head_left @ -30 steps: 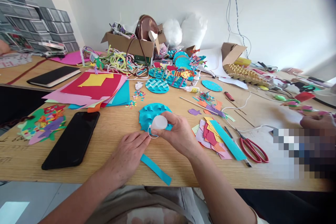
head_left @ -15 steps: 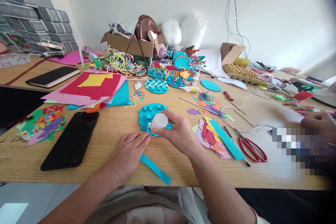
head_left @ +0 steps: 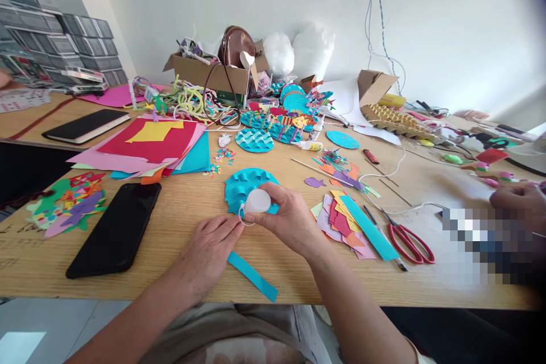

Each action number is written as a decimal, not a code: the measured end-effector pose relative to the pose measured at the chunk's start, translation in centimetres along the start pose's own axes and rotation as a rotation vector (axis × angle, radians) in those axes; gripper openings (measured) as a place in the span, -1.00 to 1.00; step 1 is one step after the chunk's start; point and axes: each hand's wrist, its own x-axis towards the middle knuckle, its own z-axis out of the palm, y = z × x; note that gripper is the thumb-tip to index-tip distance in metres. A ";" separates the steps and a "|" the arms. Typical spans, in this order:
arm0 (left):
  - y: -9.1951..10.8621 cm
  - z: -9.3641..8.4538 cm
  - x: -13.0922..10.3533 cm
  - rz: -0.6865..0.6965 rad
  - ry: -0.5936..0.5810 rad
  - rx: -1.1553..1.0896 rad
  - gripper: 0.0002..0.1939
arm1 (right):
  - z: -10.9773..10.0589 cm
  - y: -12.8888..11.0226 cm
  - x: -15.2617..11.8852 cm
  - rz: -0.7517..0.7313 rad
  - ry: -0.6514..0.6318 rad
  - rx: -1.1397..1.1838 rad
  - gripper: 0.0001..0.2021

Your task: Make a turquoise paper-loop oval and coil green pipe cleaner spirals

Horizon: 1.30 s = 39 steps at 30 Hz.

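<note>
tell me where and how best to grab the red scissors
Probably by the red handle loops of the scissors, coming from above and the near right. They lie flat, loops towards the near edge and blades pointing away, near the white cable. The paintbrush lies close along their left, so that side looks tighter.

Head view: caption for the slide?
Right hand tilts a white squeeze bottle beside the left hand, near a blue paper disc.
</note>
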 end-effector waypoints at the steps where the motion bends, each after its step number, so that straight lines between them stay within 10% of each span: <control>1: 0.0 0.0 0.0 -0.001 0.003 -0.003 -0.59 | 0.0 0.0 -0.1 0.003 0.005 0.000 -0.81; 39: 0.0 0.0 -0.1 0.005 0.000 0.005 -0.59 | 0.1 0.0 0.2 -0.045 0.026 0.000 -0.85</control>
